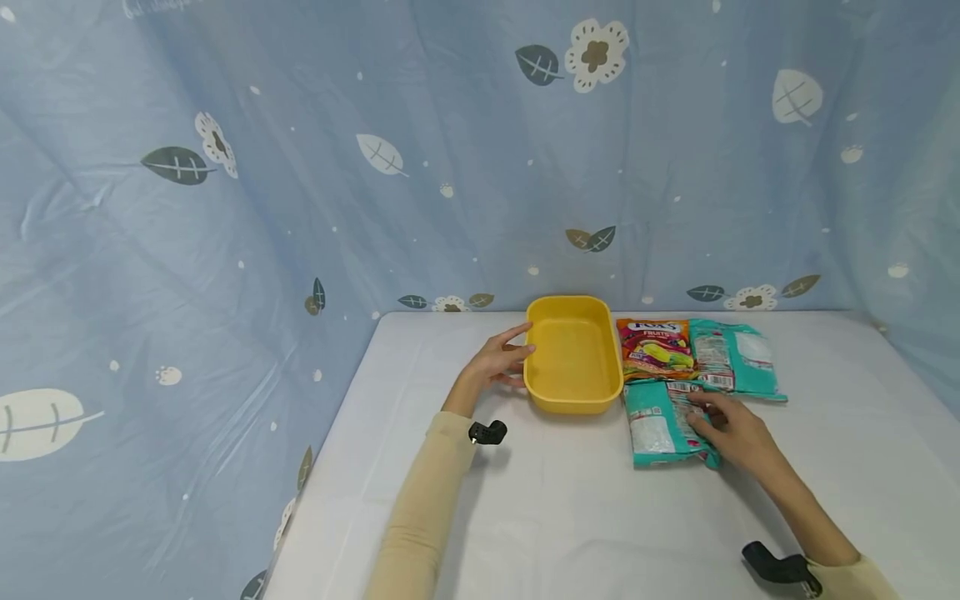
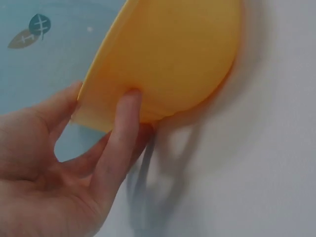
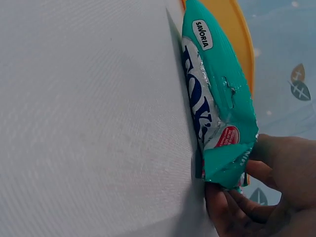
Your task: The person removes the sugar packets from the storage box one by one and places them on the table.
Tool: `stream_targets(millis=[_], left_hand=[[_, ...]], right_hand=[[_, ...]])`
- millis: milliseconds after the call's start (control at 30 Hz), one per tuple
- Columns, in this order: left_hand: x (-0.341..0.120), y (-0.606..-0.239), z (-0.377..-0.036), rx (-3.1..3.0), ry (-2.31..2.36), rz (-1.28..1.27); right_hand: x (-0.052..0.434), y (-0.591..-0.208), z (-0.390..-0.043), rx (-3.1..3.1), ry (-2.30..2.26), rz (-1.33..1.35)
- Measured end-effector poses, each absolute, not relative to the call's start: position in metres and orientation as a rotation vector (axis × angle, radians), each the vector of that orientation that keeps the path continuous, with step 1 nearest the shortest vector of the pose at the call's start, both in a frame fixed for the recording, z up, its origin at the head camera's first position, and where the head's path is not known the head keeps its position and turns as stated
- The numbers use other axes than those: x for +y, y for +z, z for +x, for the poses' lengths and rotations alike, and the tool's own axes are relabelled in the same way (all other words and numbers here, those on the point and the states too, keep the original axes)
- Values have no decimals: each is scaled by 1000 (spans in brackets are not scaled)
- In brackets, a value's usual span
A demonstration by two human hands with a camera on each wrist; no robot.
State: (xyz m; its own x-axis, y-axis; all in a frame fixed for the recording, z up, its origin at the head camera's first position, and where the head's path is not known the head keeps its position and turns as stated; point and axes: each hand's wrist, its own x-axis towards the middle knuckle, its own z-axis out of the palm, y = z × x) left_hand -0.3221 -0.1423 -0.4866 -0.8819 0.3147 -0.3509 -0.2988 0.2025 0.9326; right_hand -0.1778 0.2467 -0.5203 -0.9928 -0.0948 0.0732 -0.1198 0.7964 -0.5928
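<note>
My left hand [image 1: 501,360] reaches the left side of a yellow plastic basin [image 1: 573,408]. In the left wrist view its extended fingers [image 2: 129,111] touch the outer wall and rim. My right hand [image 1: 738,431] pinches the right edge of a teal candy bag [image 1: 660,425], back label upward in the head view. The right wrist view shows that bag [image 3: 222,84] slanted, with silver and blue lettering and "SAVORIA" on its underside. Just behind it lie an orange-red FOX'S fruits candy bag [image 1: 656,348] and another teal bag [image 1: 738,358], both right of the basin.
A white-covered table [image 1: 570,517] carries everything. Along its back and left hangs a blue curtain [image 1: 465,167] printed with leaves and flowers. Black wrist mounts [image 1: 487,432] sit at both cuffs.
</note>
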Motion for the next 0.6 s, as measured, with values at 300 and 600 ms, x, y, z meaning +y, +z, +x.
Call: stream_targets(millis=[300,600], left_hand=[[-142,-482,-315,2426,1572,199],[-153,-473,-300,2995,1000,191]], right_hand=[[245,-507,-186,-2951,962,306],[248,-494,-204,-2860,723,230]])
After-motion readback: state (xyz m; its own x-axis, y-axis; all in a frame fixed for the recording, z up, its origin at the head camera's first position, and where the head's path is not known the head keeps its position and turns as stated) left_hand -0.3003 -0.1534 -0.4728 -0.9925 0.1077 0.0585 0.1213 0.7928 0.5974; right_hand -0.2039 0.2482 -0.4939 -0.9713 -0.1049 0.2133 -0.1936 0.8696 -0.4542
